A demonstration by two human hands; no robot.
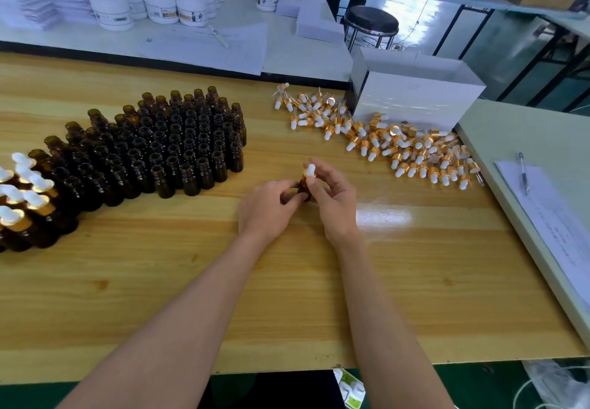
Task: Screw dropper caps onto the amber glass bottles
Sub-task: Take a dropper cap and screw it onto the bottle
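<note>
Wooden table [415, 265], near its middle: the left hand [268, 207] grips a roughly upright amber bottle [303, 188], and the right hand [335, 204] pinches the dropper cap [309, 172] directly atop its neck.

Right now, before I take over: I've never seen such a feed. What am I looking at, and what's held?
No machine here: each grip is a person's bare hand, filmed by one head-worn camera looking down. The left grip holds an amber bottle; the right grip pinches the dropper cap on its neck. On the wooden table, open bottles stand to the left, capped bottles at the far left; loose caps lie piled on the right, beside a white box.
</note>
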